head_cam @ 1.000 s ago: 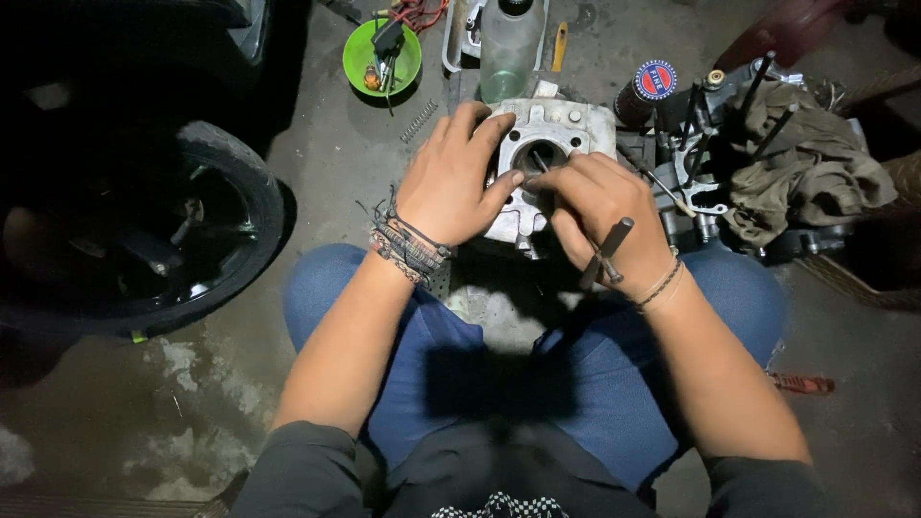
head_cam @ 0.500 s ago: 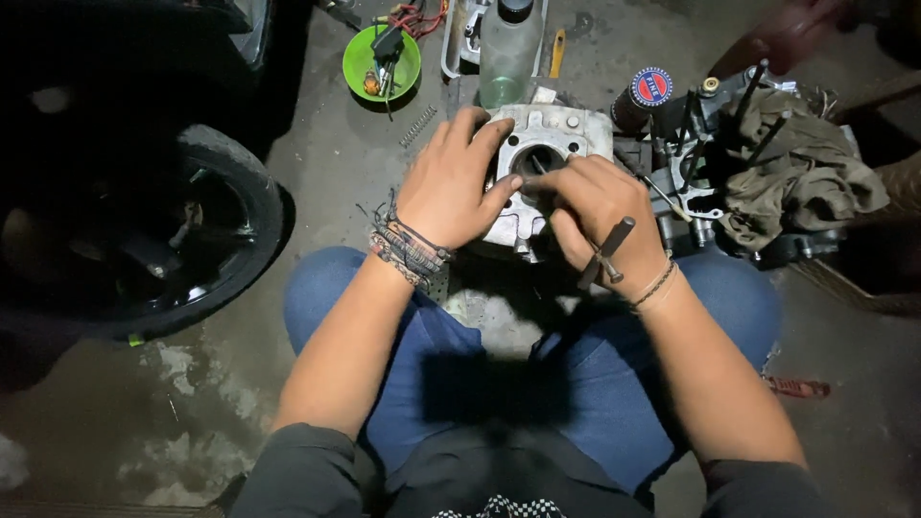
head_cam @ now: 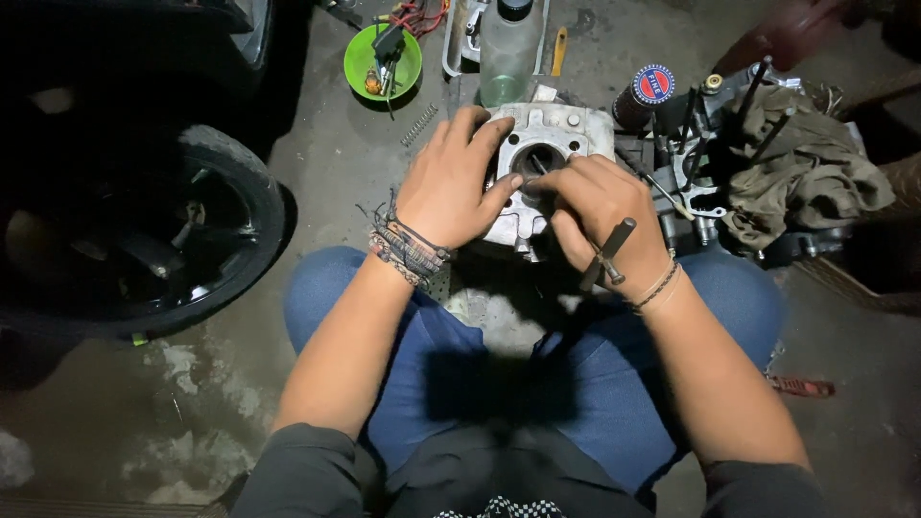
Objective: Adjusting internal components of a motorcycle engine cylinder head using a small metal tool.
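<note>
A grey metal engine cylinder block [head_cam: 566,129] with a round bore stands on the concrete floor between my knees. My left hand [head_cam: 451,187], with several cord bracelets at the wrist, grips the block's left side, thumb at the bore's edge. My right hand [head_cam: 600,216] rests on the block's near right side. It pinches a thin rod-like tool [head_cam: 533,168] that points into the bore. A dark T-shaped metal tool [head_cam: 606,254] sticks out behind the right hand, above its wrist.
A motorcycle wheel [head_cam: 134,230] lies at the left. A green bowl [head_cam: 382,59] of small parts, a clear bottle [head_cam: 507,48] and a spring [head_cam: 418,125] sit beyond the block. At right an engine case [head_cam: 691,206] with studs carries an olive rag [head_cam: 806,168] and a round can [head_cam: 645,94].
Both hands stay on the cylinder block. The right hand's fingers have shifted slightly at the bore. The view has barely moved.
</note>
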